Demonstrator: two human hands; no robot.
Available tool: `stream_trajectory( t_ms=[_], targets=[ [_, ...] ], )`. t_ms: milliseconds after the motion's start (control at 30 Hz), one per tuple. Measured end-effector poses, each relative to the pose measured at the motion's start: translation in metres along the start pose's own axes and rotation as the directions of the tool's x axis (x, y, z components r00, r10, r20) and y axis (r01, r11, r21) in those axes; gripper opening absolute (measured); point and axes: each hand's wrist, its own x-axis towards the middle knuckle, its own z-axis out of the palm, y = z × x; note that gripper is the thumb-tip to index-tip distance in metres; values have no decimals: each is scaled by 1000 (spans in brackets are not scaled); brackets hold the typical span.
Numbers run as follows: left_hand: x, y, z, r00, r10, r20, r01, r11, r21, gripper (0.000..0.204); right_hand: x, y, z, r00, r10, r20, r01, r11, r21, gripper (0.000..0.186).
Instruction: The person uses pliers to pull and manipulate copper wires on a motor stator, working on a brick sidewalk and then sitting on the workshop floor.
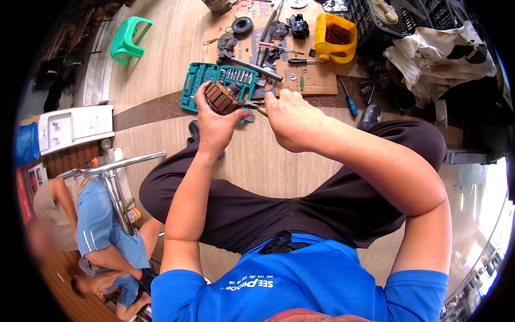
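Observation:
My left hand [213,124] grips a brown cylindrical motor armature [221,98] with copper windings, held up above the floor. My right hand [292,119] is closed around a small tool with a yellowish handle [262,111], its tip touching the armature's right end. Both hands meet just in front of a teal socket-set case [199,80] lying open on the floor. I sit with dark trousers [300,198] and a blue shirt [300,282].
A cardboard sheet [316,75] carries a long metal bar [248,65], screwdrivers, black round parts and a yellow cut-open jug [336,37]. A blue-handled screwdriver [350,102] lies at right. A green stool [127,38] stands far left. Another person [99,231] sits lower left by a metal frame.

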Motion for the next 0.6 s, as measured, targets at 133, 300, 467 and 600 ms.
stream_trajectory(
  t_ms=[133,300,467,600],
  targets=[
    [0,-5,0,999,52,-2,-52,994,92,95,0,0,-4,998,-19,56,18,1000,19,33],
    [1,-9,-2,996,-49,70,62,979,-196,94,-1,-4,-11,994,37,104,-46,995,83,32],
    [8,-25,-16,943,-124,307,311,653,-690,66,7,-14,-29,996,67,-64,-55,982,181,26],
    [16,-3,-15,897,-242,369,441,493,-750,69,9,-4,-19,982,-89,-167,119,977,175,26]
  ],
)
